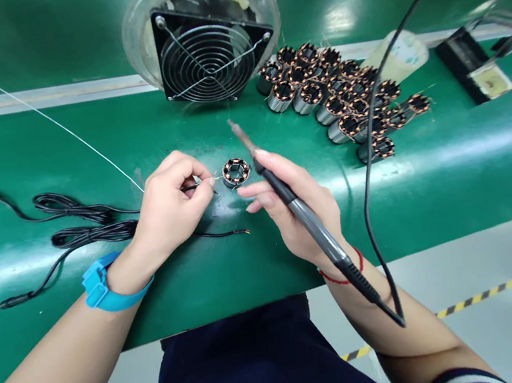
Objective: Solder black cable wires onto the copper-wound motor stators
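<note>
Short, ring-shaped, copper-wound black motor stator (236,182): hollow centre facing up, standing on glossy green tabletop (231,275). Left hand (171,200): thumb and forefinger pinched on thin wire (217,178) beside stator. Right hand (311,189): curled round grey-and-black pen-shaped soldering iron (308,219). Farther right: grouped similar stators (336,106).

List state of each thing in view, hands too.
Left hand: closed, pinching thin wire
Thin wire: pinched, pointing toward lone stator
Right hand: closed around soldering iron
Soldering iron: held, tip off the stator; heat not visible
Lone stator: upright, windings up
Stator cluster: grouped together
Black cables: two coiled bundles, ends loose
Fan: grille on; running, cannot tell
Blue wristband: worn on left wrist
</note>
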Tool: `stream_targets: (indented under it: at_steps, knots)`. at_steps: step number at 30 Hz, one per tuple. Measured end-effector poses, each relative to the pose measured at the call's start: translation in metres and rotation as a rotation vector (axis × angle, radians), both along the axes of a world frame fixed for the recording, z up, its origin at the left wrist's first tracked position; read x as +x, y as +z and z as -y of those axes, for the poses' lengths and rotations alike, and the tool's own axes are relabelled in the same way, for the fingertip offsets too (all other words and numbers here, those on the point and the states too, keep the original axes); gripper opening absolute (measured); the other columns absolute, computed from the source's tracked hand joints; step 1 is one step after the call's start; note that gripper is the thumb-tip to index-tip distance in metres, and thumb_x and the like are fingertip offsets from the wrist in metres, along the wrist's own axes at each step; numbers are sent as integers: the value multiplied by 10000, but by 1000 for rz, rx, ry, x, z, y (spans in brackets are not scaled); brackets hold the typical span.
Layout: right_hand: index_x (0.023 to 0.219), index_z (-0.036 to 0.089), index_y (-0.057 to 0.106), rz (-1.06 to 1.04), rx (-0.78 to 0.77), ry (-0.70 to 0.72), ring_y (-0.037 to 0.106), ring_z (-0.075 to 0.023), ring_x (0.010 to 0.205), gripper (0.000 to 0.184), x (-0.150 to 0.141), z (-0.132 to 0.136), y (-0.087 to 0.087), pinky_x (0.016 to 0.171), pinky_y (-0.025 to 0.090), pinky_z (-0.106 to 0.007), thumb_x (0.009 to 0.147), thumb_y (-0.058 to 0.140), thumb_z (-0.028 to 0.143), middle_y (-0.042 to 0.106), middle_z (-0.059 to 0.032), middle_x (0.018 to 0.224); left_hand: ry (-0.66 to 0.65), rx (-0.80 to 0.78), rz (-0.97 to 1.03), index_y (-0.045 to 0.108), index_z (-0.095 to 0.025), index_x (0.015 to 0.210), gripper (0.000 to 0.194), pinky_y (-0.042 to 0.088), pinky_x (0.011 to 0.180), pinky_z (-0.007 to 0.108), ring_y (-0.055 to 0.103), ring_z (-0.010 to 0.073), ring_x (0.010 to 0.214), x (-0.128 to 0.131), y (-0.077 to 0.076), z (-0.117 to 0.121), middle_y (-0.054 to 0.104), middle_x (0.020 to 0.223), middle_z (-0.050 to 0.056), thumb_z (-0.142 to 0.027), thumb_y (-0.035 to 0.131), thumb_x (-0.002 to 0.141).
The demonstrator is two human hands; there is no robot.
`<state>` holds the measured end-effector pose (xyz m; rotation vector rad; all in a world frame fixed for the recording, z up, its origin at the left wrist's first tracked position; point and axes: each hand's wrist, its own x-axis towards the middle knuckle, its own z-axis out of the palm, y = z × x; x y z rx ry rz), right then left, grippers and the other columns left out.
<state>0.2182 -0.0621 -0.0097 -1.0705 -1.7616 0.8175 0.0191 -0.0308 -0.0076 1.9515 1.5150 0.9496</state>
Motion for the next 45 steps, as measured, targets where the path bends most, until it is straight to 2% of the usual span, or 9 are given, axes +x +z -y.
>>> stream_targets:
  at_steps: [5, 8, 12, 17, 23, 27, 32, 39, 45]
  knots:
    - [1290, 277, 528, 184, -40, 70, 690, -191, 976, 353, -8, -23, 17, 925, 557, -368, 941, 514, 231, 716, -8, 1060, 3, 2, -1, 624, -176, 718, 93, 396, 599, 252, 533, 117, 707, 0, 0, 0, 594, 760, -7, -102, 606, 772]
    - [1319, 263, 486, 262, 3, 93, 642, -215, 1021, 451, -17, -37, 10, 946, 511, -405, 878, 509, 171, 699, -20, 1060, -3, -2, -3, 630, -177, 727, 99, 401, 613, 256, 539, 123, 721, -1, 0, -1, 599, 761, -6, -93, 602, 770]
    - [1311, 248, 474, 295, 40, 84, 622, -220, 935, 476, -26, -47, -10, 932, 469, -435, 847, 472, 136, 704, -5, 942, -2, -22, 53, 645, -176, 752, 85, 423, 646, 261, 555, 126, 742, -2, -2, -2, 611, 785, 0, -128, 598, 805]
    - [1319, 237, 468, 211, 71, -36, 596, -206, 926, 462, -25, -39, -20, 919, 459, -390, 866, 506, 155, 693, -10, 919, 11, -53, 145, 638, -180, 776, 96, 449, 684, 270, 582, 139, 792, -6, -6, -1, 618, 822, 11, -187, 576, 849]
    - [1317, 245, 460, 200, 162, 46, 603, -205, 945, 468, -27, -26, -16, 933, 449, -395, 861, 524, 166, 687, -3, 930, 13, -78, 173, 611, -183, 780, 86, 465, 666, 268, 584, 129, 740, -7, -9, -1, 606, 803, 2, -210, 578, 854]
    - [1279, 257, 485, 147, 141, 6, 613, -191, 916, 410, -32, -27, -17, 920, 461, -387, 882, 517, 158, 695, 1, 902, -12, -36, 184, 619, -184, 814, 77, 492, 671, 270, 608, 134, 771, -8, -5, 0, 647, 877, 22, -205, 570, 870]
    - [1294, 263, 452, -12, 40, 26, 648, -175, 896, 454, -31, -28, -20, 939, 493, -395, 862, 538, 152, 678, 13, 864, -148, 84, 24, 691, -206, 883, 117, 508, 907, 350, 636, 184, 1029, -9, 3, 4, 700, 1066, 48, -193, 575, 894]
    - [1310, 261, 440, -131, 17, 42, 640, -152, 855, 506, -29, -32, -25, 920, 517, -376, 835, 572, 146, 651, 33, 834, -237, 187, -97, 708, -212, 894, 158, 525, 870, 321, 647, 174, 1006, -12, 1, 4, 700, 1091, 56, -184, 554, 919]
    - [1261, 261, 496, -93, 22, 73, 648, -160, 891, 437, -27, -34, -24, 989, 488, -403, 846, 565, 144, 657, 30, 833, -270, 226, -159, 683, -188, 916, 148, 529, 850, 308, 643, 169, 989, -11, -1, 4, 681, 1065, 75, -160, 538, 921]
